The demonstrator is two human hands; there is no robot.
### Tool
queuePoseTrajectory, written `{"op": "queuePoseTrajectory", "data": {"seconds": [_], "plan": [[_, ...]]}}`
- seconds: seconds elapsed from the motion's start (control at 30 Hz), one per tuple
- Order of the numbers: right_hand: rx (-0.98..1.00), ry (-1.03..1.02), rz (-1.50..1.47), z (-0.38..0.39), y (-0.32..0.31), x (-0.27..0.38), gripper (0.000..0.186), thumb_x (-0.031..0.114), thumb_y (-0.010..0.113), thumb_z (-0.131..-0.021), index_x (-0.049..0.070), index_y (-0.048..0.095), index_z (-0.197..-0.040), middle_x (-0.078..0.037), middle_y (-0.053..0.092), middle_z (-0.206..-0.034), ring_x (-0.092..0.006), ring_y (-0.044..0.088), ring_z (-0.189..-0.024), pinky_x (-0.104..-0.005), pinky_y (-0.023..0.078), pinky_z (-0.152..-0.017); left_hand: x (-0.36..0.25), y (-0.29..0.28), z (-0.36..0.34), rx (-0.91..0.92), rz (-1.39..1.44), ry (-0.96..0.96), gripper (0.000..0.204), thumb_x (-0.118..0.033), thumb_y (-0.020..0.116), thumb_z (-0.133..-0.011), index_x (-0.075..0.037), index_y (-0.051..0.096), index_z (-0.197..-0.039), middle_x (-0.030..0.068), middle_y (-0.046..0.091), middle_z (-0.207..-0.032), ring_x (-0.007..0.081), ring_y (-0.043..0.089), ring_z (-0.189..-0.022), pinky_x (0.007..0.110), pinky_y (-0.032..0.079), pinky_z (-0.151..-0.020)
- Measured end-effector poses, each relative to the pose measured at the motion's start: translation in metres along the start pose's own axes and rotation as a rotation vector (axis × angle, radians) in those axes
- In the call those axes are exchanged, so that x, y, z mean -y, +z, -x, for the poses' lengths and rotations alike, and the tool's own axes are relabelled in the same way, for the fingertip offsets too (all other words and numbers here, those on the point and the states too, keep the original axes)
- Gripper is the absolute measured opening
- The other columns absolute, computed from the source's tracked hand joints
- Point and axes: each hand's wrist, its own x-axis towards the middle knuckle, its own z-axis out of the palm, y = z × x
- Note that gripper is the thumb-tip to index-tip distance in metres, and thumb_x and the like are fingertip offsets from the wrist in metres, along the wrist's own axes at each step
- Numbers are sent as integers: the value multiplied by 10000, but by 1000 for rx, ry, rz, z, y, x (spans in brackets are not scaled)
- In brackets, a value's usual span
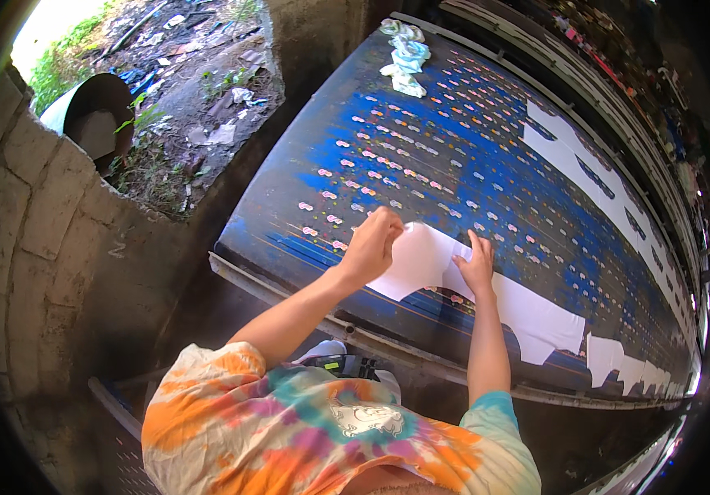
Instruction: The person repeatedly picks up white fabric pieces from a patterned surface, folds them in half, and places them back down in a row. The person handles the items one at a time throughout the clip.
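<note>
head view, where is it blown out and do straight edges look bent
Head view: glare whites out the top left of the wall opening; yes, the near edge of the long table bows; the picture's corners go black; upper-right clutter is dim.

The shirt [305, 429] is showing orange, teal and purple tie-dye. The grey table [301, 144] is bearing blue patches, the near cloth [417, 262] plain white.

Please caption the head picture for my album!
Left hand and right hand touch a white piece on a blue-stained table.
</note>
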Motion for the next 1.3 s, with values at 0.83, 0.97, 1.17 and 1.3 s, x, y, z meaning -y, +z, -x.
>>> {"op": "queuePoseTrajectory", "data": {"seconds": [0.83, 0.97, 1.17, 1.3], "plan": [[58, 100, -112, 181, -241, -239, 175, 46, 719, -808, -25, 666, -959, -94, 687, -881, -212, 652, -820, -322, 506, -767, -13, 172, 88, 32, 21, -542, 144, 16, 571, -895, 2, 573, -1038, 196, 673, -920, 304, 658, -886, 386, 504, -802], [-56, 65, -122, 188, -208, -233, 212, 49, 736, -780, -10, 697, -980, -171, 684, -980, -316, 669, -946, -381, 524, -848, 21, 188, 107, 101, -317, -510, 256, -5, 551, -882, -15, 540, -1137, 248, 683, -929, 435, 664, -942, 475, 509, -836], [-84, 125, -296, 192, -161, -238, 140, 63, 739, -807, -18, 706, -916, -135, 685, -906, -244, 675, -800, -334, 535, -741, 12, 198, 93, 115, -411, -372, 321, -158, 699, -851, 2, 569, -1097, 248, 691, -970, 431, 653, -985, 469, 512, -836], [-132, 95, -312, 192, -154, -241, 156, 44, 770, -779, -9, 695, -905, -105, 646, -868, -206, 627, -740, -326, 521, -703, 6, 192, 91, 141, -328, -503, 238, -146, 695, -858, -13, 614, -1038, 209, 705, -938, 393, 673, -942, 455, 517, -817]]}}
